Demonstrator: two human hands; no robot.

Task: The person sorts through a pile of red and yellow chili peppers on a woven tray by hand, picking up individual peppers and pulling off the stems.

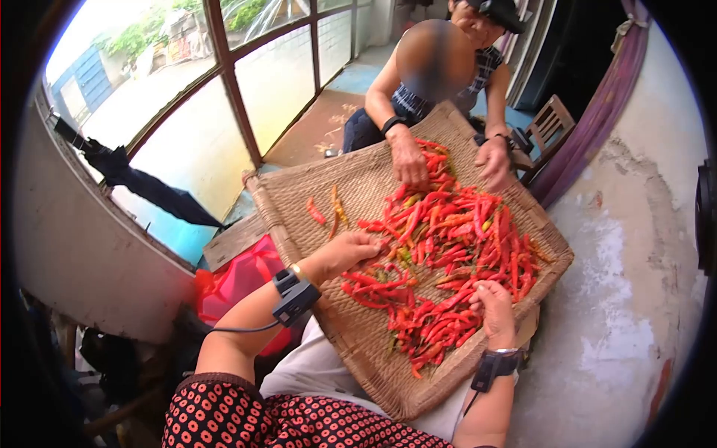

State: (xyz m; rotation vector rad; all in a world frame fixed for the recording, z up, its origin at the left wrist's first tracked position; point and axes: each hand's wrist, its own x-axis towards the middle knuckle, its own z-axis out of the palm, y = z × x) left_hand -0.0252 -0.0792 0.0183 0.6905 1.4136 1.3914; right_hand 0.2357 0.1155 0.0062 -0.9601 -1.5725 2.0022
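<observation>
A large heap of red chili peppers [448, 239] lies on a square woven tray [299, 190], with a few yellowish and green ones mixed in. My left hand [347, 252] is over the left side of the heap, thumb and fingers pinched on a red chili pepper at their tips. At the right edge of the heap my right hand [494, 305] is closed, its fingertips pressed together; what they hold, if anything, is too small to make out. A few loose peppers [317, 212] lie apart on the tray's left side. Each of my wrists carries a black strapped device.
Across the tray sits another person, whose hands [409, 160] reach into the far end of the heap. A red plastic bag [243, 280] is left of the tray. A folded black umbrella [149, 187] hangs by the window. A wooden chair [551, 131] stands behind, near a wall.
</observation>
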